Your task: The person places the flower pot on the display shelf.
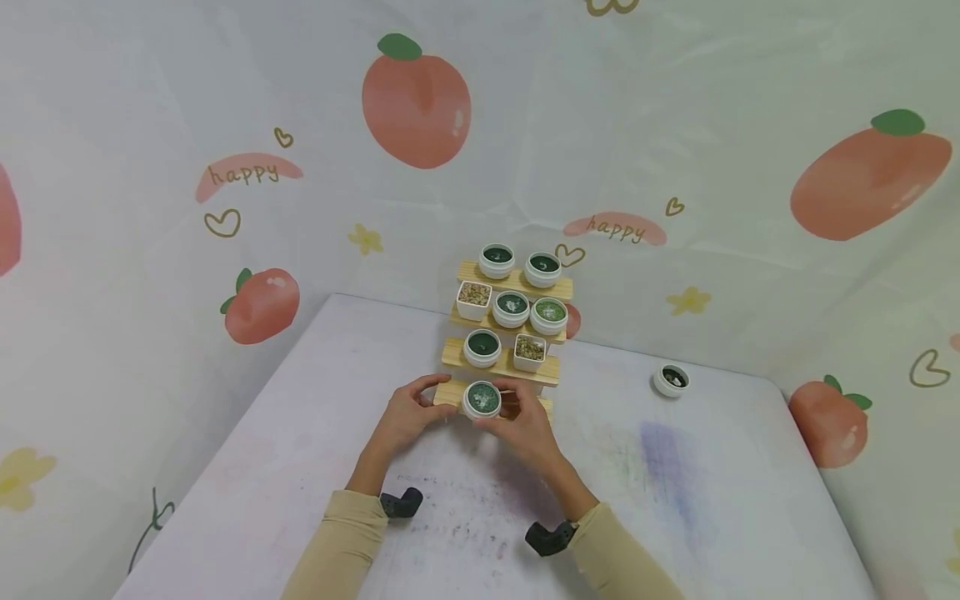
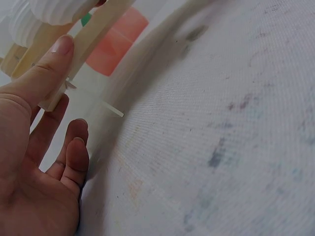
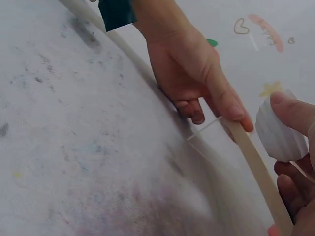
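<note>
In the head view, my left hand grips the left end of the lowest wooden plank of a tiered stand. The left wrist view has its thumb over the plank and fingers beneath. My right hand pinches a small round white pot with a speckled green top, close over the same plank. Ridged sides of this pot show in the right wrist view, thumb on one side and fingers on the other. One tier up are a round pot with dark green contents and a square pot with brownish bits.
Higher tiers bear more white pots: a square one, green-topped round ones, and two dark ones on top. A lone round pot stands right on the white table. A printed cloth hangs behind.
</note>
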`<state>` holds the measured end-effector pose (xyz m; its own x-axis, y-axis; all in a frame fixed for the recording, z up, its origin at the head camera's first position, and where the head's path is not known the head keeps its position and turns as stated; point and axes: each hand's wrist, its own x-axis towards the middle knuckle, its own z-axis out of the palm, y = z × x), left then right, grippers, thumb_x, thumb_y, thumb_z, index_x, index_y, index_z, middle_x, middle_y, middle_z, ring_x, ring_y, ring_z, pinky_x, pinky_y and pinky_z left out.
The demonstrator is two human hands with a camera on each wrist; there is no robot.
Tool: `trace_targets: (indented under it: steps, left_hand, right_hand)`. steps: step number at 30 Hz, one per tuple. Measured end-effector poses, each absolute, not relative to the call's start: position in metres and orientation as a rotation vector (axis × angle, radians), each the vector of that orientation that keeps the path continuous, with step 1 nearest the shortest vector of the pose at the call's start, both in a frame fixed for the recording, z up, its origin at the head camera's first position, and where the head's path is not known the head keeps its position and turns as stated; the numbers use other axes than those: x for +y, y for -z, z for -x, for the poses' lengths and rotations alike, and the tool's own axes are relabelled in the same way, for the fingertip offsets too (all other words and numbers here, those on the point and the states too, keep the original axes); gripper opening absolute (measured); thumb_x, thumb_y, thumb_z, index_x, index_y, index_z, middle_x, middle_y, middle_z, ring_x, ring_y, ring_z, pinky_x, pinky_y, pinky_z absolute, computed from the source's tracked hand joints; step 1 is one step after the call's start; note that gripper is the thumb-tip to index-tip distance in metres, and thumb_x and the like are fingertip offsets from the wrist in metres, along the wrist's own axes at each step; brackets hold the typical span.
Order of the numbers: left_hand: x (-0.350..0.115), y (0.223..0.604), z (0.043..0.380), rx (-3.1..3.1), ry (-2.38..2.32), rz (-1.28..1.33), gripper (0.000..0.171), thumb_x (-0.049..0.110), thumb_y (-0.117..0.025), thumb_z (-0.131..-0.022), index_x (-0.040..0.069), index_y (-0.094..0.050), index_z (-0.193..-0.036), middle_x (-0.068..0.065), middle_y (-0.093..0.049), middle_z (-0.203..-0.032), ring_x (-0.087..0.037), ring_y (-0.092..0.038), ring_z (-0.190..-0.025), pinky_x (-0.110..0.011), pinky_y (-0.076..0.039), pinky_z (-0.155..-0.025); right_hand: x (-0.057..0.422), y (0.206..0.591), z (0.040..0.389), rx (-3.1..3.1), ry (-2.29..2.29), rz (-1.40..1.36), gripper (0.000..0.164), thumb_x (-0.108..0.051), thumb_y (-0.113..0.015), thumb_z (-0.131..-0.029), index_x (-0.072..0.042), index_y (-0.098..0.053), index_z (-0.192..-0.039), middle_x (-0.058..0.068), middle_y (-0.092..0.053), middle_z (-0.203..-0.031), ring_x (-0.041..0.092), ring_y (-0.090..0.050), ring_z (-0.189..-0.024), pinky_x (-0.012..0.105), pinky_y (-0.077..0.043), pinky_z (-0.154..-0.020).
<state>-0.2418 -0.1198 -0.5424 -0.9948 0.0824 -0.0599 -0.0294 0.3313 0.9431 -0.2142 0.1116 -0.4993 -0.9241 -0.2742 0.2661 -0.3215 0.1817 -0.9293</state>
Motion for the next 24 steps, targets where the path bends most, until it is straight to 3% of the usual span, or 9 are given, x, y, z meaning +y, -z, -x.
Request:
trace_targets:
  steps: [4, 12, 19, 22, 24]
  left_hand:
    - [-0.120, 0.544, 0.242, 2.506, -1.754, -0.052, 0.057, 0.048, -0.084, -0.065, 0.042, -0.062, -0.118, 0.000, -0.054, -0.061, -0.011, -0.045, -0.053, -0.025, -0.037, -0.049]
    - [-0.120, 0.546, 0.244, 2.491, -1.775, -0.073, 0.059, 0.049, -0.085, -0.064, 0.042, -0.062, -0.118, 0.001, -0.049, -0.057, -0.010, -0.041, -0.050, -0.024, -0.035, -0.048]
    - [-0.120, 0.545, 0.243, 2.482, -1.771, -0.052, 0.057, 0.042, -0.085, -0.066, 0.039, -0.062, -0.119, 0.000, -0.051, -0.059, -0.011, -0.043, -0.052, -0.024, -0.036, -0.049]
    - [-0.120, 0.544, 0.243, 2.482, -1.769, -0.055, 0.057, 0.041, -0.085, -0.067, 0.039, -0.062, -0.119, 0.000, -0.051, -0.060, -0.012, -0.043, -0.053, -0.024, -0.036, -0.050]
    - [-0.119, 0.539, 0.241, 2.478, -1.761, -0.061, 0.057, 0.040, -0.085, -0.068, 0.037, -0.062, -0.121, 0.001, -0.050, -0.059, -0.011, -0.043, -0.052, -0.024, -0.036, -0.050]
  right_hand:
    - [0.108, 0.512, 0.218, -2.386, -1.869, -0.569, 0.061, -0.016, -0.083, -0.073, -0.015, -0.053, -0.125, 0.005, -0.057, -0.120, 0.022, -0.061, -0.103, 0.027, -0.052, -0.083]
    - [0.101, 0.513, 0.216, -2.447, -1.764, -0.523, 0.060, -0.023, -0.083, -0.074, -0.020, -0.052, -0.125, -0.002, -0.056, -0.121, 0.015, -0.062, -0.103, 0.035, -0.051, -0.088]
    - [0.093, 0.490, 0.204, -2.452, -1.761, -0.480, 0.059, -0.013, -0.082, -0.074, -0.006, -0.053, -0.125, 0.009, -0.059, -0.120, 0.026, -0.062, -0.106, 0.047, -0.049, -0.090]
    - [0.092, 0.484, 0.202, -2.449, -1.758, -0.482, 0.059, -0.011, -0.082, -0.074, -0.002, -0.053, -0.124, 0.012, -0.060, -0.119, 0.027, -0.062, -0.107, 0.048, -0.049, -0.091]
    - [0.090, 0.492, 0.206, -2.435, -1.717, -0.485, 0.059, -0.016, -0.083, -0.073, -0.006, -0.054, -0.124, 0.008, -0.061, -0.120, 0.022, -0.063, -0.106, 0.042, -0.050, -0.090]
